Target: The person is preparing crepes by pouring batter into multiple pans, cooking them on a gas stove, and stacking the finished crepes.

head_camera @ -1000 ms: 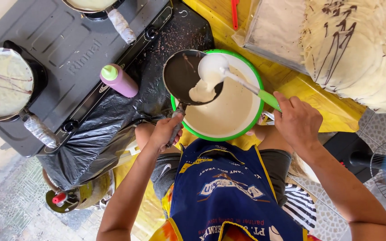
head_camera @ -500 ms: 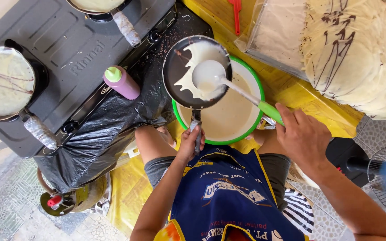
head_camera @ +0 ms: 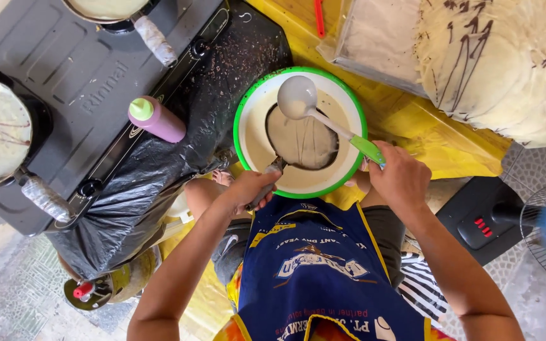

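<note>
The left hand [head_camera: 248, 188] is closed around the handle of a small pan [head_camera: 303, 137], and the right hand [head_camera: 400, 177] grips the green handle of a white ladle [head_camera: 298, 98]. The pan lies just ahead of the left hand, over the green-rimmed bowl [head_camera: 246, 107] of batter; it seems tilted so that batter runs back, though the angle is hard to judge. The ladle's long axis runs from the right hand up-left, its cup above the pan's far edge.
</note>
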